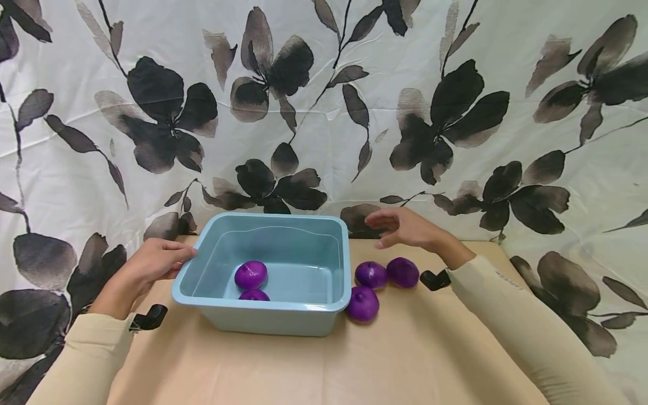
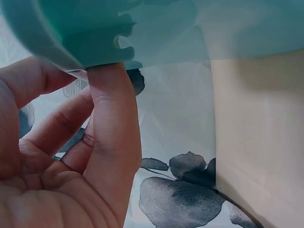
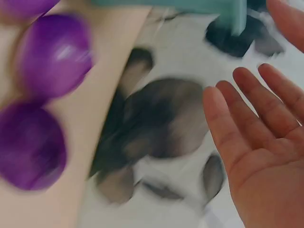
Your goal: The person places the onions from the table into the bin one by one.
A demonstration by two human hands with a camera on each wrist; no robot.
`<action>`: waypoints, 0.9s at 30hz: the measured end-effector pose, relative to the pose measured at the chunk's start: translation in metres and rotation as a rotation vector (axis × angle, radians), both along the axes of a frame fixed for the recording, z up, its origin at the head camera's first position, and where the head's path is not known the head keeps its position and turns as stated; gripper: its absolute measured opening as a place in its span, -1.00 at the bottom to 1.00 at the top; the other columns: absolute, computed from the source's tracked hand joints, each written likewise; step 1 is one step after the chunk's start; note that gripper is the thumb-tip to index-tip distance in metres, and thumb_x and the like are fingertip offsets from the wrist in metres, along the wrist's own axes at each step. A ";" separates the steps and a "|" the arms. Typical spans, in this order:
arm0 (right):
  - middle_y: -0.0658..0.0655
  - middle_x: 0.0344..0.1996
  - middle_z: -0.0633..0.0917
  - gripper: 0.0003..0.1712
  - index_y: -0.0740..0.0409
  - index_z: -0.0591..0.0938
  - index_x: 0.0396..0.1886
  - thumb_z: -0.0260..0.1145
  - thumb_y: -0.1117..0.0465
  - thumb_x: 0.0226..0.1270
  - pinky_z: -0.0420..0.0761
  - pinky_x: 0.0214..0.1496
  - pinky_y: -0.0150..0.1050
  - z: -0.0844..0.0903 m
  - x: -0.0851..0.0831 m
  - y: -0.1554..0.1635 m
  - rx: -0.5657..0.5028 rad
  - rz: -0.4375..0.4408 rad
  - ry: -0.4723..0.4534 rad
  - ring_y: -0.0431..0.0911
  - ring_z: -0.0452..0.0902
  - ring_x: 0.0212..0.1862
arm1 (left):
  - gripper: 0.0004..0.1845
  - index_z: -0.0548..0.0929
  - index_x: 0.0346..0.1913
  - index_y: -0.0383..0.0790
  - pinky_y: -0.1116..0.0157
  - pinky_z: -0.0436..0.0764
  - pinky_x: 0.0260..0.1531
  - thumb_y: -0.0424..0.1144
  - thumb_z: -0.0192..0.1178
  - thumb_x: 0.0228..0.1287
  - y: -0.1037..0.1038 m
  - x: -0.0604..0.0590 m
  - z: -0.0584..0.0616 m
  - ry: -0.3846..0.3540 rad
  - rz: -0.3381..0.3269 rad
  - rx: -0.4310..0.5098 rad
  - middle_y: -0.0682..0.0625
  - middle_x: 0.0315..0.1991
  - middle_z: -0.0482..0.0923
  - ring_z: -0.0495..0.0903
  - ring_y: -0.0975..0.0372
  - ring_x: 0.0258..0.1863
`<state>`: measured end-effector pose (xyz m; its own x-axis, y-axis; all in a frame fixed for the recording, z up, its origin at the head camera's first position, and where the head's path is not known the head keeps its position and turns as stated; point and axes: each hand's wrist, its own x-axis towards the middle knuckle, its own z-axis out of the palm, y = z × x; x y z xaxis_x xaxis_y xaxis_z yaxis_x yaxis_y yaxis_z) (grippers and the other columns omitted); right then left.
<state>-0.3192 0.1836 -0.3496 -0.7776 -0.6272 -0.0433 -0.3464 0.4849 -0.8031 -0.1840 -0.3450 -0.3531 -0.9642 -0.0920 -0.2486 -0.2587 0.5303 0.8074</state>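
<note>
A light blue plastic tub (image 1: 268,319) stands on the table, with two shiny purple round objects (image 1: 250,275) inside; the tub's front rim partly hides one of them. My left hand (image 1: 157,261) pinches the tub's left rim, thumb and fingers on either side of it, as the left wrist view shows close up. Above and beyond the tub's right side, my right hand (image 1: 412,228) is held in the air with nothing in it, its fingers (image 3: 247,114) spread and fairly straight. Below it, three more purple round objects (image 1: 372,275) lie clustered on the table beside the tub's right wall.
The table (image 1: 395,360) has a plain tan covering. Behind it and along both sides hangs a white cloth (image 1: 349,146) printed with dark flowers. A small black wrist camera (image 1: 150,318) sits at each cuff.
</note>
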 end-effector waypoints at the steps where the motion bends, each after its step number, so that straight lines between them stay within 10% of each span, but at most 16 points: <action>1: 0.36 0.43 0.52 -0.22 0.32 0.47 0.43 0.55 0.28 0.24 0.41 0.51 0.24 -0.006 0.000 0.009 0.009 -0.017 0.011 0.28 0.43 0.48 | -0.46 0.56 0.26 -0.60 0.40 0.74 -0.37 -0.17 0.24 0.48 -0.001 0.001 0.000 0.002 -0.001 -0.001 0.19 -0.49 0.57 0.60 0.43 -0.48; 15: 0.48 0.39 0.51 -0.06 0.39 0.47 0.41 0.65 0.20 0.05 0.44 0.43 0.35 -0.115 0.017 0.065 0.146 -0.280 0.149 0.48 0.36 0.44 | -0.49 0.59 0.23 -0.60 0.41 0.73 -0.38 -0.18 0.22 0.48 -0.006 0.005 0.002 0.016 0.002 0.004 0.21 -0.50 0.58 0.60 0.44 -0.49; 27: 0.50 0.41 0.47 0.11 0.24 0.36 0.53 0.71 0.09 0.02 0.49 0.38 0.34 -0.157 0.030 0.067 0.111 -0.418 0.103 0.44 0.47 0.37 | -0.50 0.60 0.23 -0.59 0.40 0.72 -0.37 -0.19 0.22 0.49 -0.002 0.004 0.000 0.010 -0.005 -0.006 0.19 -0.47 0.58 0.59 0.42 -0.47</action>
<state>-0.2891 0.2504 -0.5064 -0.9671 -0.2543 -0.0013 -0.1782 0.6814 -0.7098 -0.1797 -0.3473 -0.3534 -0.9672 -0.0891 -0.2380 -0.2479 0.5365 0.8066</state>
